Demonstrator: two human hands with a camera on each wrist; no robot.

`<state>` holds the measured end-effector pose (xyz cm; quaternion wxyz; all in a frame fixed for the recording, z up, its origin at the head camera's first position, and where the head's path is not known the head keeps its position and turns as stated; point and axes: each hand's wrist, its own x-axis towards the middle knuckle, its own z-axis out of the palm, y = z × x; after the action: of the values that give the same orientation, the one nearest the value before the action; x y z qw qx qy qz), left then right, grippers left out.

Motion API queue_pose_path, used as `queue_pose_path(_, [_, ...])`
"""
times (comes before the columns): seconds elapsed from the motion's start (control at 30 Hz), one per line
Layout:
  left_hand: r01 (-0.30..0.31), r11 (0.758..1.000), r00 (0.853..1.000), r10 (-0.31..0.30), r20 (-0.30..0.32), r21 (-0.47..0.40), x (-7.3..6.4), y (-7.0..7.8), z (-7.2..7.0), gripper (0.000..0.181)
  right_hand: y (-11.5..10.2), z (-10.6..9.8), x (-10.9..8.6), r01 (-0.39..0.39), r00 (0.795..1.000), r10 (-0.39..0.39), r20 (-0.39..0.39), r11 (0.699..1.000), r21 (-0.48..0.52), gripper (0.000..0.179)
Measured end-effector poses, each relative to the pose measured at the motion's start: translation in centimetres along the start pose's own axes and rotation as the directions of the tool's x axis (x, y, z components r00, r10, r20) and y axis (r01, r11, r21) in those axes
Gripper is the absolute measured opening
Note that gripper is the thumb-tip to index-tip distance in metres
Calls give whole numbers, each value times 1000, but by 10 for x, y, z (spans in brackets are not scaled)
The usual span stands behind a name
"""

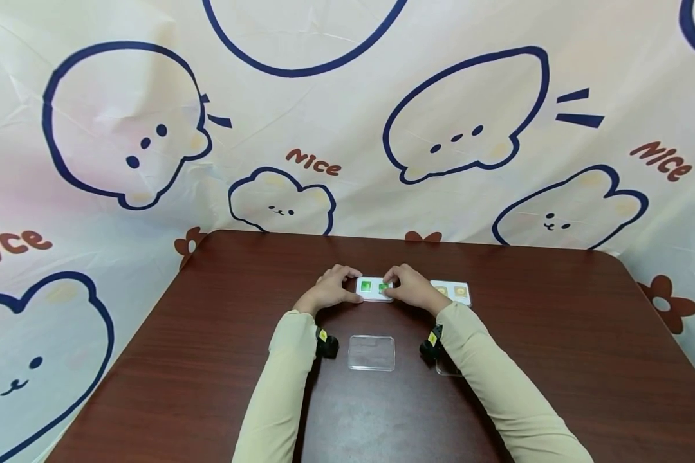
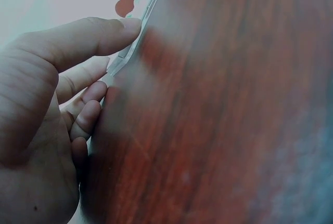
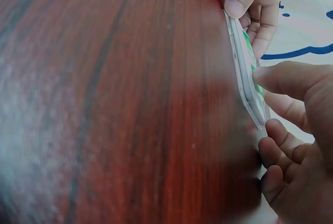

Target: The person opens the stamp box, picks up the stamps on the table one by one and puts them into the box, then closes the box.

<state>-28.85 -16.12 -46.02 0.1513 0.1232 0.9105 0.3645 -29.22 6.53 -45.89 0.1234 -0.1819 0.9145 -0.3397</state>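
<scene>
A white insert sits in a shallow clear plastic case [image 1: 374, 297] on the table, with two green squares on its face. My left hand [image 1: 330, 287] holds the left end of that case, thumb on the near edge and fingers at the far side. At the case's right half, my right hand [image 1: 411, 287] has its thumb and forefinger on the right green square [image 1: 383, 289], pinching it. The left green square [image 1: 366, 286] lies uncovered. In the right wrist view, the thumb [image 3: 276, 78] touches the green face, and the other fingers curl loosely beside the case.
Right of my right hand lies a second white case [image 1: 459, 290] with round gold-coloured pieces, partly covered by the hand. A clear plastic cover [image 1: 371, 353] lies nearer me, between the forearms. Another clear piece [image 1: 448, 368] is partly under the right forearm. Patterned cloth [image 1: 359, 116] hangs behind the table.
</scene>
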Motion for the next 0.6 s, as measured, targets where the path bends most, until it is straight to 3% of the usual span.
queue_pose_path(0.37, [0, 1000, 1000, 0, -2, 8, 1, -1, 1, 52, -7, -13, -13, 40, 999, -40, 3, 998, 47, 23])
queue_pose_path(0.6, [6, 1000, 1000, -6, 1, 16, 3, -1, 1, 53, -14, -15, -32, 118, 989, -125, 82, 989, 89, 38])
